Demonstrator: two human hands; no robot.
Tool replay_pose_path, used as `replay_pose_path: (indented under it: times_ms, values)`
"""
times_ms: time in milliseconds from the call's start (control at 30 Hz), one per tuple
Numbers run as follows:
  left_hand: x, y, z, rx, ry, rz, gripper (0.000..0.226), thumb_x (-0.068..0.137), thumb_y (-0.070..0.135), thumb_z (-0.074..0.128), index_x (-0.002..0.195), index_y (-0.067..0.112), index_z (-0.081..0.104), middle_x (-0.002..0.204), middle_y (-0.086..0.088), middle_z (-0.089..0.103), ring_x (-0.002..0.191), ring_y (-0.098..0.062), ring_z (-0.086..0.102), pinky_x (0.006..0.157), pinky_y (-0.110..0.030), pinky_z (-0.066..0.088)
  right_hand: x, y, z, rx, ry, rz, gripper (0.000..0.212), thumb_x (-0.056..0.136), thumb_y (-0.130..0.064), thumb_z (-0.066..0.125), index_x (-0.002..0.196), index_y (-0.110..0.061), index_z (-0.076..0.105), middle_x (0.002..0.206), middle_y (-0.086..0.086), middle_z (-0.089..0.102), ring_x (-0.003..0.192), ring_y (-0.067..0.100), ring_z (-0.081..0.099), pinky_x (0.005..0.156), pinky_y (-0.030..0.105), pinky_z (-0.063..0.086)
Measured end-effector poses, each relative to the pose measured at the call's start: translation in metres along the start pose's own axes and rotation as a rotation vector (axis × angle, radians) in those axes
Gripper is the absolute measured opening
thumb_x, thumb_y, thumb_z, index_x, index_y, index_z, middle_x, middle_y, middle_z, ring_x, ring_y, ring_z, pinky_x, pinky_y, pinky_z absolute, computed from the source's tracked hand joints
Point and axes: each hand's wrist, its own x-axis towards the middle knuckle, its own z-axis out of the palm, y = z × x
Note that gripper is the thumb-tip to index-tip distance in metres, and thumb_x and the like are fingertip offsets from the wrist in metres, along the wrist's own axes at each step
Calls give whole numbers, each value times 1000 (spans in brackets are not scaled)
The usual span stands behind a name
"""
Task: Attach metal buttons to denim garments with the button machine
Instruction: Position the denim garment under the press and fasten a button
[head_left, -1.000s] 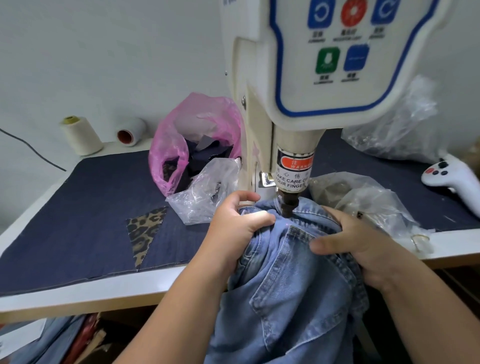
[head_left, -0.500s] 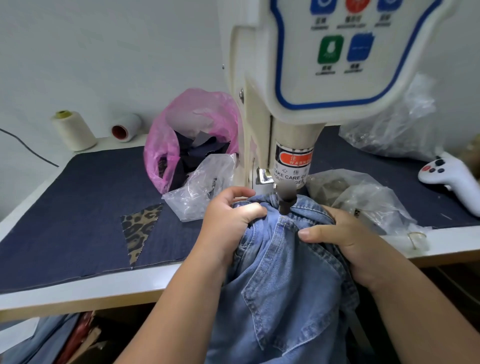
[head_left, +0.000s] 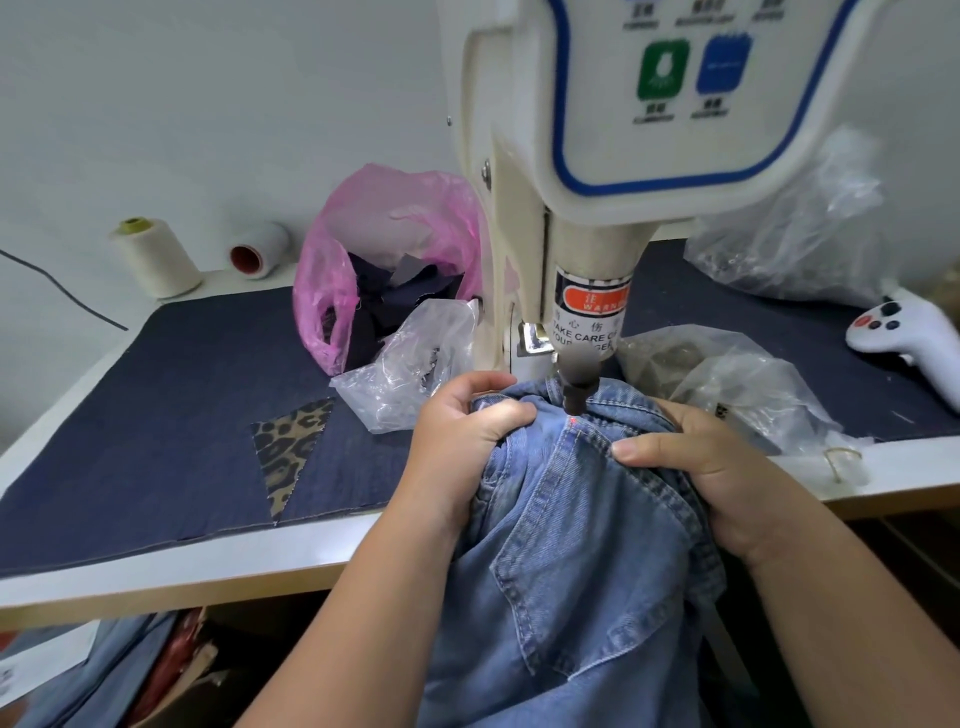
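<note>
Denim garment (head_left: 576, 551), light blue, bunched under the button machine (head_left: 597, 171) with its lower part hanging off the front edge of the surface (head_left: 171, 564). Pocket corner with a small red light dot sits just below the dark punch tip (head_left: 577, 387), between the two hands. Punch tip blurred; cannot tell whether it touches the cloth. Left hand (head_left: 467, 431) grips a fold of denim, fingers curled over it, thumb tucked behind the fold. Right hand (head_left: 691, 457) holds the opposite side, thumb pressed flat along the pocket seam, remaining fingers wrapped under the fabric. Machine head rises directly beyond the hands, cream housing, orange warning label (head_left: 592, 301) on the column, green and blue buttons on the panel above. Beyond the left hand: a clear plastic bag (head_left: 410, 364), crumpled, and behind it a pink plastic bag (head_left: 374, 260) holding dark fabric scraps. Further out from the left hand, a leopard-print patch (head_left: 293, 441) set in the dark blue cloth cover (head_left: 156, 415) on the surface; two thread cones (head_left: 156, 257) at the far corner, one upright, one lying on its side. Just beyond the right hand, another clear bag (head_left: 737, 384), contents too blurred to identify; a larger one (head_left: 795, 228) near the wall. White handheld controller (head_left: 909, 332) lies well out past the right hand.
</note>
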Motion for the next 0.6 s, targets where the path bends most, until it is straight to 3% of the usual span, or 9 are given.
replay_pose_path:
  times_ms: [100, 300, 433, 600]
  values:
    - [-1, 0, 0, 12, 6, 7, 25, 76, 7, 78, 94, 23, 75, 96, -10, 77, 85, -25, 73, 82, -39, 60, 0, 0, 0, 7, 9, -1, 40, 67, 0, 69, 107, -5, 74, 111, 24, 71, 95, 32, 72, 73, 33, 58]
    - [-1, -1, 1, 2, 25, 11, 23, 77, 6, 78, 92, 24, 75, 92, -7, 77, 80, -20, 73, 76, -34, 60, 3, -2, -1, 32, 3, 26, 39, 66, 0, 71, 105, -3, 75, 108, 24, 72, 92, 32, 73, 72, 33, 59]
    - [-3, 1, 3, 7, 41, 7, 31, 62, 19, 79, 92, 24, 75, 95, -8, 77, 87, -26, 74, 83, -39, 60, 3, -2, -1, 46, 4, 34, 36, 66, 1, 69, 102, -3, 76, 106, 23, 73, 90, 32, 73, 71, 32, 59]
    - [-2, -1, 2, -10, 22, 5, 26, 60, 20, 78, 84, 29, 76, 92, -8, 77, 84, -24, 73, 81, -38, 61, 3, -1, -2, 53, 4, 41, 36, 66, 2, 69, 101, -2, 76, 106, 24, 72, 90, 32, 73, 70, 33, 59]
